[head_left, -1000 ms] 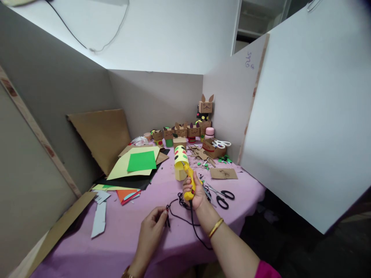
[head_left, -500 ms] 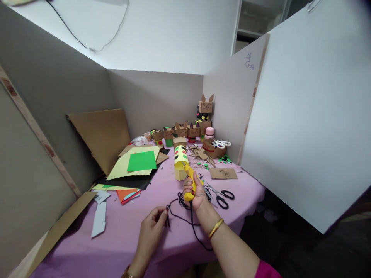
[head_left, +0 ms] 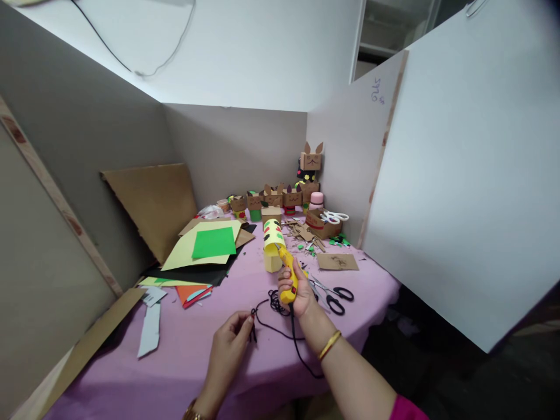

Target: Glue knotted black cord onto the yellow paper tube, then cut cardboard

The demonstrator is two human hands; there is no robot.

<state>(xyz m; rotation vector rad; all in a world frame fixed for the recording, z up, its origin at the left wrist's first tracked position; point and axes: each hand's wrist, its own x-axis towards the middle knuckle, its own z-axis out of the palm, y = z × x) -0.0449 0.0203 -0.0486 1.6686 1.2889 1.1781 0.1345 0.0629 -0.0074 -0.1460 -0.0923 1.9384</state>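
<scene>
A yellow glue gun (head_left: 288,280) is gripped in my right hand (head_left: 303,296), its nozzle pointing up at the open lower end of a yellow paper tube (head_left: 273,234) dotted with red, green and black shapes. Whether the nozzle touches the tube I cannot tell. My left hand (head_left: 231,338) pinches a looped black cord (head_left: 253,318) between thumb and fingers, low over the cloth. More black cord (head_left: 278,302) lies tangled beside my right hand. A pale yellow paper piece (head_left: 273,262) stands just under the tube.
Black-handled scissors (head_left: 336,298) lie right of my right hand. Stacked coloured sheets (head_left: 213,244) cover the left side. Cardboard animal figures (head_left: 273,198) line the back, near a cardboard box (head_left: 322,224) with white scissors (head_left: 335,217). Brown card (head_left: 338,262) lies at right, and partitions surround the table.
My right hand and the glue gun have shifted very slightly right and down. My left hand keeps its pinch on the cord in the same place.
</scene>
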